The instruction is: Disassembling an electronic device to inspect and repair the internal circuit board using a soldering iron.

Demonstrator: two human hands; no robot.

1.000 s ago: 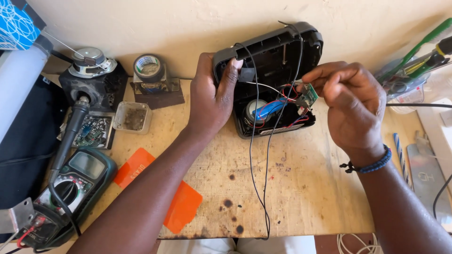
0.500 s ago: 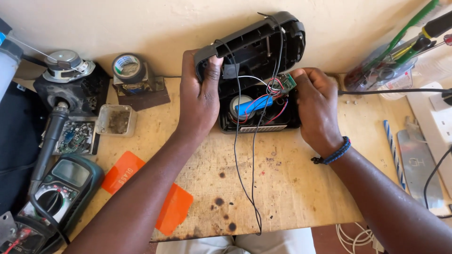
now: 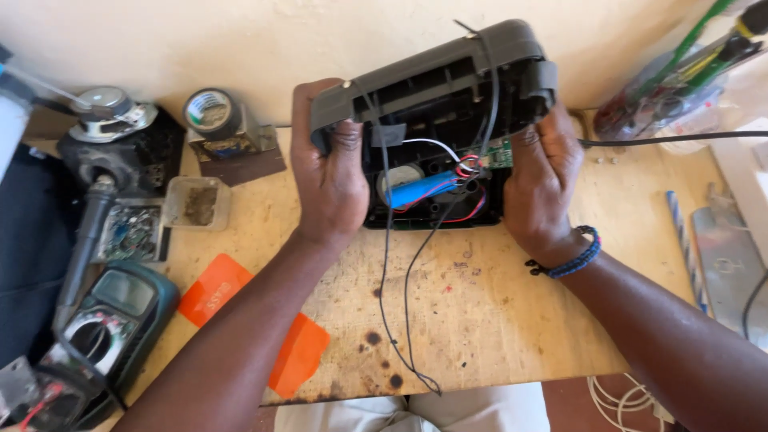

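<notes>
Left hand (image 3: 332,180) is closed around the left edge of the opened dark plastic casing (image 3: 436,80), thumb inside the shell, fingers wrapped behind it. Right hand (image 3: 544,188) is likewise clamped on the casing's right edge, fingers curled round the side; a beaded wristband (image 3: 570,256) sits at the wrist. The casing stands at the back of the wooden workbench (image 3: 496,320), against the wall, its two halves hinged apart. Inside lie a blue cylindrical cell (image 3: 420,190), a small green circuit board (image 3: 500,154), and red, white and black leads; two black wires (image 3: 396,320) trail down toward the bench's front edge. To the left: a green multimeter (image 3: 108,320), two orange plastic cards (image 3: 214,288), a clear tray (image 3: 198,202), and a round gauge with a pale dial label (image 3: 206,110).
</notes>
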